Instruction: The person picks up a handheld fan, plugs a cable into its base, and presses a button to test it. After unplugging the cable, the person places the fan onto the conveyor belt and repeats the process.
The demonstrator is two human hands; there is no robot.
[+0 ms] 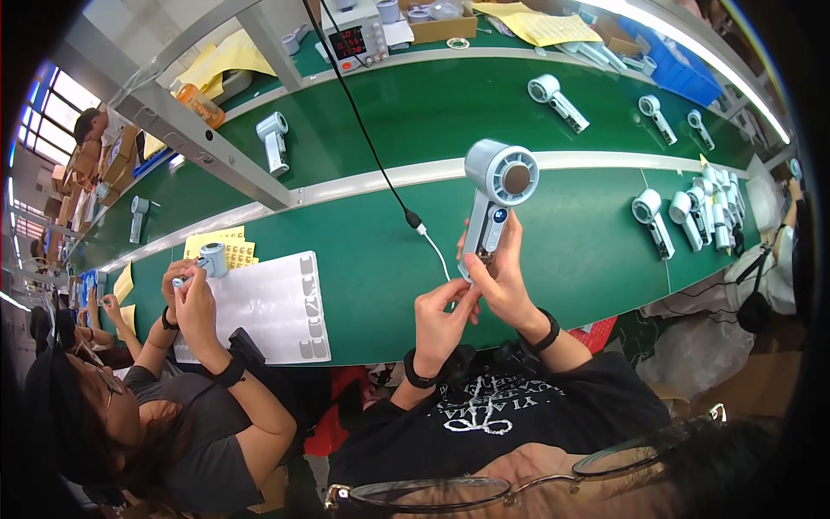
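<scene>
My right hand grips the lower handle of a pale blue handheld fan, held upright above the green bench with its round head on top. A small display on the fan is lit, and the lower handle shows inner parts. At the handle's bottom end, the fingers of my left hand are pinched together around the end of a white cable. The cable's tip is hidden by the fingers, so I cannot tell whether it is plugged in. This cable joins a black cord hanging from above.
Several fans are piled at the bench's right end. More fans lie on the green conveyor behind a metal rail. At left, a co-worker's hands hold another fan over a white sheet. A power supply stands at the back.
</scene>
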